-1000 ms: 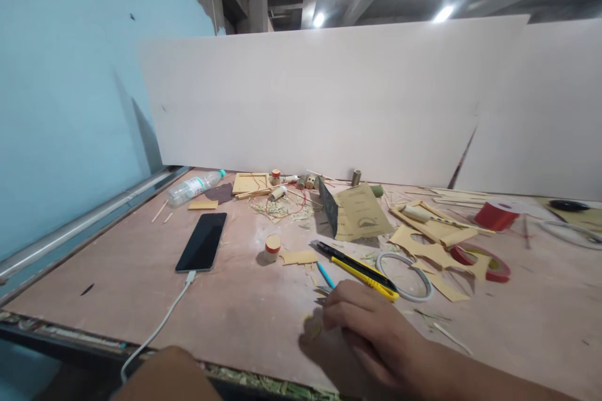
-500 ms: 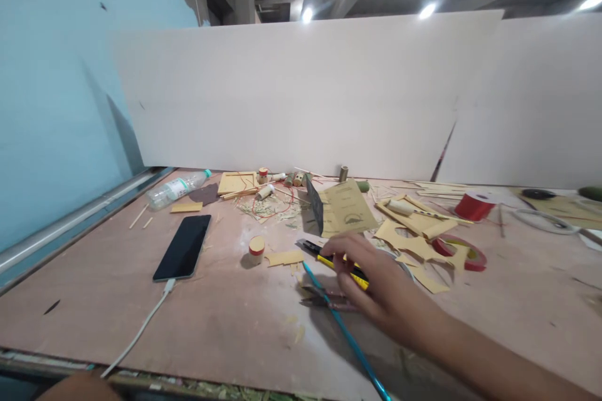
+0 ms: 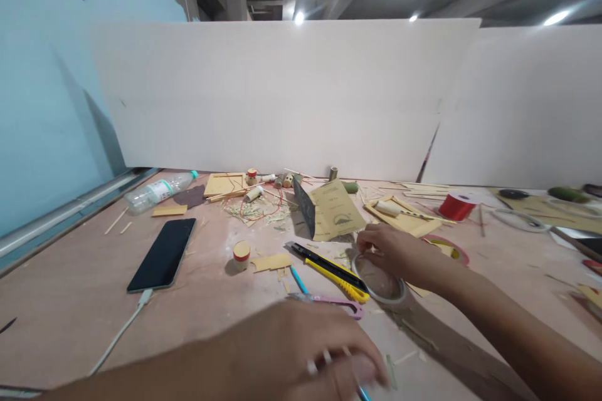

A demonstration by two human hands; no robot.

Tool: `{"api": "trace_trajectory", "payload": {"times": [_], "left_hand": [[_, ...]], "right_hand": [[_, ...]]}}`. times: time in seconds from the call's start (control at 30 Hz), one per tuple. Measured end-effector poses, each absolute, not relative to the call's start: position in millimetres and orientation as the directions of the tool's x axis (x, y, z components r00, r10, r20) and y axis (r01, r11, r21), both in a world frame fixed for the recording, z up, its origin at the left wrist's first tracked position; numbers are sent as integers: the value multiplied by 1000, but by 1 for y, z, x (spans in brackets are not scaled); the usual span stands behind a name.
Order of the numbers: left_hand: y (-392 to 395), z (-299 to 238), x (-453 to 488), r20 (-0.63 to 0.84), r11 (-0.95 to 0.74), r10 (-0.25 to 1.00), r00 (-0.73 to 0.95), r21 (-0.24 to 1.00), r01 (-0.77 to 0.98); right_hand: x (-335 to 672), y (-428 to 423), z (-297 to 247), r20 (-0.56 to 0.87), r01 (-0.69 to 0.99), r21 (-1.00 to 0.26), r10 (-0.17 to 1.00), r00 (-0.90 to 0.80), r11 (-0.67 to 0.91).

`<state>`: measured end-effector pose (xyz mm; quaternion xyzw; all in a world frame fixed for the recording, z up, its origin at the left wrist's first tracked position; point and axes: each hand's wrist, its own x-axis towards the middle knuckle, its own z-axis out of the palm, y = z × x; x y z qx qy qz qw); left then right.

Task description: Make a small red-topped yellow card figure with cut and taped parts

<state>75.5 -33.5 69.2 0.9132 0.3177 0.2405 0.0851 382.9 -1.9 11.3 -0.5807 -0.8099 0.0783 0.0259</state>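
My right hand (image 3: 390, 254) has its fingers curled down at the far rim of a pale roll of tape (image 3: 399, 294), closed on it as far as I can see. In the foreground my left hand (image 3: 324, 348) is bent and blurred above a blue stick (image 3: 300, 280). Its fingertips are smeared, and I cannot tell whether they hold anything. Between the hands lie a yellow-and-black utility knife (image 3: 336, 272) and pink-handled scissors (image 3: 350, 306), partly covered by my left hand. A folded brown card (image 3: 338, 210) stands just behind the knife.
A phone (image 3: 162, 255) with a white cable lies left, a plastic bottle (image 3: 162, 191) behind it. A small red-banded cylinder (image 3: 241, 255) stands near a thin wood strip (image 3: 271, 262). Red ribbon (image 3: 456, 207) sits right. A white panel (image 3: 282, 94) closes off the back.
My left hand has come in over the scissors and blue stick. My right hand has moved away from the knife to the tape roll. The view has shifted slightly right.
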Motion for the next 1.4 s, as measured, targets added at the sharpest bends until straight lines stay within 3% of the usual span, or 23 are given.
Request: {"api": "trace_trajectory", "payload": {"times": [0.1,0.23,0.63,1.07,1.4], "left_hand": [[-32,61,65,327,-717,679,658,490,496],[-27,48,56,305,-663,718,626,574,481],[-39,27,67,153,-523,783,603,685,507],[-36,24,71,134,-423,832,538,780,460],[5,43,157,17,-212,829,559,935,286]], "right_hand": [[386,-4,21,3,923,-189,941,-340,334],[394,-4,32,125,914,-241,944,-305,327],[403,0,24,321,886,-211,886,-336,413],[388,-3,33,505,817,-209,775,-380,537],[388,-1,31,576,753,-252,720,-388,607]]}}
